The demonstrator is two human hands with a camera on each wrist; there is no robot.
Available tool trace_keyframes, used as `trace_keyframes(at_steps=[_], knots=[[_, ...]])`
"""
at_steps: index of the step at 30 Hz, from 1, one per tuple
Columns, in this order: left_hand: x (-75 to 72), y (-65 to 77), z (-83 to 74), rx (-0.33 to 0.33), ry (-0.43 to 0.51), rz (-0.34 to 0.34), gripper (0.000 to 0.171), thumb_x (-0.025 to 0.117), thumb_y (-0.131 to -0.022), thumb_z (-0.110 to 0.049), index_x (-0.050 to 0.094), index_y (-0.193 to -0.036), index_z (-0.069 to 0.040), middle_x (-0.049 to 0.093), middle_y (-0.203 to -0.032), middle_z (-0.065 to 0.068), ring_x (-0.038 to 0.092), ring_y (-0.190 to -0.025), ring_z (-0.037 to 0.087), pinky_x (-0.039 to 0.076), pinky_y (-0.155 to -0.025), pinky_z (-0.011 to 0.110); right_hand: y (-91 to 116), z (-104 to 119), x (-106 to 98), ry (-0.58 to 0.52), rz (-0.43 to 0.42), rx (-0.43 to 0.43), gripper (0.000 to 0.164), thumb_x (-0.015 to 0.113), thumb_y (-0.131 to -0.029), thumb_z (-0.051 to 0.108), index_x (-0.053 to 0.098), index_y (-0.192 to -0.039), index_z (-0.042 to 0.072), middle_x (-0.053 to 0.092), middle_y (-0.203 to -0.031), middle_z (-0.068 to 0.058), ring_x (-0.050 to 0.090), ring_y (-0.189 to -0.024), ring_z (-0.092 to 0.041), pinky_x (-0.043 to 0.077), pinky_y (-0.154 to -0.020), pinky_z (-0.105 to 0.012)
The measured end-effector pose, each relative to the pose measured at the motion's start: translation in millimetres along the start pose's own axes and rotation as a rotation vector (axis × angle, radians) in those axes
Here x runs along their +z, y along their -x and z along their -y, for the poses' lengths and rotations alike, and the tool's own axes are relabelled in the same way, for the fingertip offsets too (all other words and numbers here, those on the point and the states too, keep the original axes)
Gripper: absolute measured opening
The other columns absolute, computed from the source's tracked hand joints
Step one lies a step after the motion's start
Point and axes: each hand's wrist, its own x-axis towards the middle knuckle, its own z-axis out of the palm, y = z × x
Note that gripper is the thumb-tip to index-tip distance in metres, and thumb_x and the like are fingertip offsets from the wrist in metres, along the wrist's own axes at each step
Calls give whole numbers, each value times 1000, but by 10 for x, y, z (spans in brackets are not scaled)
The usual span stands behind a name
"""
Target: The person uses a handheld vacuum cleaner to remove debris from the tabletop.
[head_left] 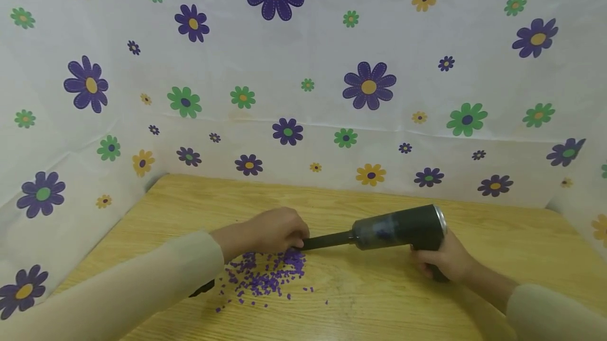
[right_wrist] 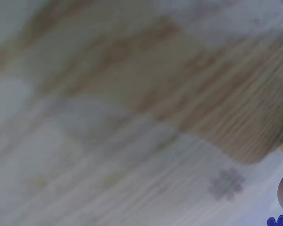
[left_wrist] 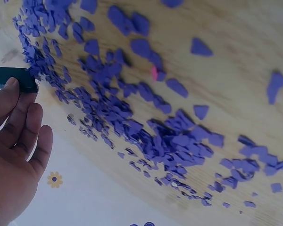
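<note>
Handheld vacuum (head_left: 414, 225), one: over the table (head_left: 379, 299), the right hand (head_left: 448, 259) gripping its handle (head_left: 440, 273). Nozzle (head_left: 327, 241), one: its tip (left_wrist: 28, 79) pinched by the left hand (head_left: 272, 230), beside the purple scraps (head_left: 265, 284). We advise holding the tip low and working slowly from the scraps' edge inward. Canister (head_left: 377, 230), one, see-through: we note something dark inside, contents unclear

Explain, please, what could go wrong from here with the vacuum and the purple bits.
The nozzle might clog, since bits lie thick at its tip. The left hand, pinching it near that tip, could knock loose bits aside. If the right hand tilts the vacuum, the tip might miss some.
</note>
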Motion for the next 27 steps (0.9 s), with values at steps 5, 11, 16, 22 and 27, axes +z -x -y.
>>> trace_keyframes(at_steps=[5, 11, 16, 22, 27], knots=[[-26, 12, -44, 7, 3, -2, 8, 70, -92, -13, 76, -97, -12, 73, -86, -4, 62, -75, 3, 56, -82, 26, 27, 9, -25, -42, 34, -37, 11, 58, -82, -17, 50, -81, -9, 49, -51, -20, 52, -37, -17, 46, -36, -34], [-37, 37, -95, 3, 23, 18, 8, 70, -92, -14, 76, -97, -13, 73, -85, -6, 60, -72, 0, 56, -79, 22, 69, 8, -36, -57, 42, -49, 13, 58, -83, -17, 49, -85, -8, 51, -54, -19, 53, -39, -15, 47, -35, -33], [-25, 56, -116, 41, 22, 27, 7, 71, -92, -14, 76, -96, -11, 72, -84, -4, 59, -70, -1, 54, -75, 20, 104, 4, -34, -46, 60, -68, 14, 58, -81, -18, 50, -85, -7, 51, -55, -20, 52, -38, -17, 47, -36, -32], [-21, 74, -151, 65, 39, 36, 7, 71, -91, -13, 76, -96, -11, 73, -83, -5, 58, -69, -2, 54, -74, 18, 154, 14, -26, -57, 68, -72, 15, 57, -80, -19, 51, -85, -7, 52, -55, -17, 52, -38, -19, 46, -35, -32], [-23, 82, -184, 77, 48, 55, 6, 72, -90, -14, 76, -95, -12, 73, -83, -5, 58, -69, -3, 53, -72, 16, 199, 31, -22, -80, 81, -66, 13, 57, -82, -19, 50, -85, -8, 49, -54, -21, 50, -38, -22, 46, -36, -33]])
